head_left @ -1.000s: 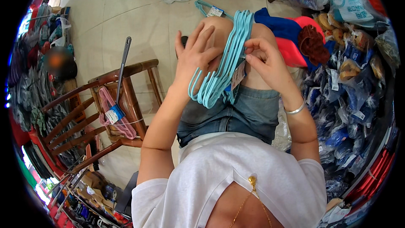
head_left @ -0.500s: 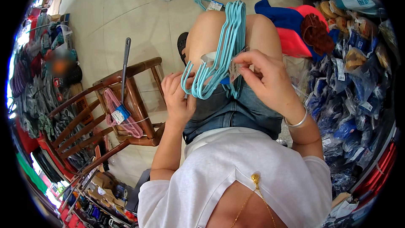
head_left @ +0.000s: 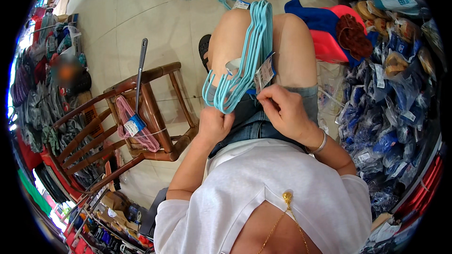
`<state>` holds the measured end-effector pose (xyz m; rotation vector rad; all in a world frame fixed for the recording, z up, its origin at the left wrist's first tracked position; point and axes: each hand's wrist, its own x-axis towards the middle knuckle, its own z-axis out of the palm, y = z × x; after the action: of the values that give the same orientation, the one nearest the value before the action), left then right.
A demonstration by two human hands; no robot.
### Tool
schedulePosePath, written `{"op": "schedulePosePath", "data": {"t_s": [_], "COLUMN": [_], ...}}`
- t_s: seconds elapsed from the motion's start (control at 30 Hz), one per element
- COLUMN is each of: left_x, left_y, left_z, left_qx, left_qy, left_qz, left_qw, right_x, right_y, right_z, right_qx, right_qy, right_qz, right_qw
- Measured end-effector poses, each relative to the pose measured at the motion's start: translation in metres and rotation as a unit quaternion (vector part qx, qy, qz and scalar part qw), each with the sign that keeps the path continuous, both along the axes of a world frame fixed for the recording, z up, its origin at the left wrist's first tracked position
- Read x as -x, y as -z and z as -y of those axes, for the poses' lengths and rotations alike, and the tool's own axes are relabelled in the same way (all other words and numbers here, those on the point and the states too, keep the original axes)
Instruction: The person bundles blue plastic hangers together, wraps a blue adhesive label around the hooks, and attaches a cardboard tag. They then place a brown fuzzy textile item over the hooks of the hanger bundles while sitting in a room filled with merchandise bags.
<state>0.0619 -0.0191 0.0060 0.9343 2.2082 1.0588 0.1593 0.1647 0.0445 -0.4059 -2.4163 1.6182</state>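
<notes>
A bundle of light blue clothes hangers (head_left: 247, 51) lies along my lap, across my bare knees, with a paper tag (head_left: 265, 72) hanging from it. My left hand (head_left: 214, 124) grips the hooked near end of the bundle from below. My right hand (head_left: 282, 112) pinches the bundle just under the paper tag. I sit in denim shorts and a white top, with a bracelet on my right wrist.
A wooden chair (head_left: 141, 113) stands to my left with pink hangers (head_left: 134, 129) and a long dark tool (head_left: 140, 68) on it. One more blue hanger (head_left: 230, 1) lies on the tiled floor ahead. Red and blue cloth (head_left: 329, 33) and bagged goods (head_left: 391, 99) pile up on my right.
Both hands have slid down the hanger bundle toward my waist. The left hand left the top of the bundle and now holds its hooked near end.
</notes>
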Motion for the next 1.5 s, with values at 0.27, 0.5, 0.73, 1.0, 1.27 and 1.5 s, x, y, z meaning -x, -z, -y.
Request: {"op": "schedulePosePath", "data": {"t_s": [0.27,0.5,0.73,1.0,1.27,1.5], "left_x": [-0.007,-0.005,0.018,0.050,0.010,0.011], "left_y": [-0.007,-0.014,-0.033,-0.053,-0.036,-0.038], "left_z": [0.007,0.002,-0.050,-0.061,-0.030,-0.032], "left_qx": [0.002,-0.037,-0.181,-0.266,-0.264,-0.268], "left_qy": [-0.040,0.080,0.152,0.066,0.118,0.097], "left_qz": [0.072,0.017,-0.099,0.047,0.074,0.040], "left_qw": [0.997,0.996,0.967,0.961,0.955,0.958], "right_x": [0.033,-0.015,0.004,0.008,-0.030,-0.036], "right_y": [-0.013,0.017,0.001,-0.014,-0.009,-0.008], "right_z": [0.002,0.013,0.001,-0.029,-0.032,-0.008], "right_qx": [-0.056,0.033,0.057,0.241,0.284,0.090], "right_qy": [-0.038,0.042,0.060,0.114,0.103,0.018], "right_qz": [-0.044,0.059,-0.094,-0.121,-0.055,-0.086], "right_qw": [0.997,0.997,0.992,0.956,0.952,0.992]}}
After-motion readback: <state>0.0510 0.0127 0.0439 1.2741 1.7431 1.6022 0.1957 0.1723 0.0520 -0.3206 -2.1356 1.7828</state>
